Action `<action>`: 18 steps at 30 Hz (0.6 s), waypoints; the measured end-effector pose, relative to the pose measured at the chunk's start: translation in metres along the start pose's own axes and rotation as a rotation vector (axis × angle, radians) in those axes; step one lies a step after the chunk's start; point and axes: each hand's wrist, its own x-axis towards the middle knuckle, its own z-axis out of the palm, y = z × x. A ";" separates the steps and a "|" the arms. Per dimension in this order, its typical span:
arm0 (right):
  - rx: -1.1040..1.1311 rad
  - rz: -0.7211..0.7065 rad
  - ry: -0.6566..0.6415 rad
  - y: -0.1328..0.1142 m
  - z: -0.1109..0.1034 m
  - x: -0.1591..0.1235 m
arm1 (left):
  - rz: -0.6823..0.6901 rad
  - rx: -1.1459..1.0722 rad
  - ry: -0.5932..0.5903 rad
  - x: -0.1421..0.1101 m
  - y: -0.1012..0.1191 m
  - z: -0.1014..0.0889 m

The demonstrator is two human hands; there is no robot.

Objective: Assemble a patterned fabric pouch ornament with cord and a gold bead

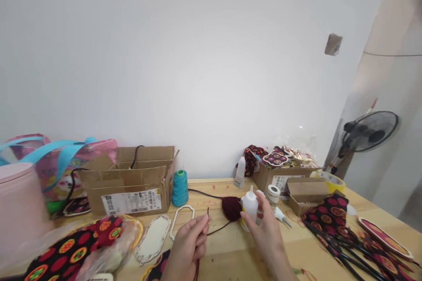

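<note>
Softly translucent bottle (249,207), pointed nozzle (251,189) up, in right hand (266,230) — thin maroon strand (208,211), pinched in left hand (188,241)

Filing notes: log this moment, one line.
left hand: pinching maroon yarn strand; right hand: around white plastic nozzle bottle; nearby: maroon yarn ball

The left hand (190,242) and the right hand (264,229) are both bare, with slim, slightly tapering fingers (263,203). The left wrist (175,269) is uncovered too, and on the right I see a slender, smooth-looking stretch of bare forearm (279,262); finer detail is too small to make out.
</note>
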 end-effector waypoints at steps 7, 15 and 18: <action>0.049 -0.029 -0.183 -0.010 0.002 -0.003 | -0.071 -0.090 -0.011 -0.004 0.001 -0.001; 0.179 -0.026 -0.183 -0.032 0.000 -0.019 | -0.114 -0.080 -0.001 -0.002 -0.002 -0.002; 0.317 0.101 -0.231 -0.035 -0.008 -0.016 | -0.129 -0.054 0.006 -0.001 -0.003 -0.004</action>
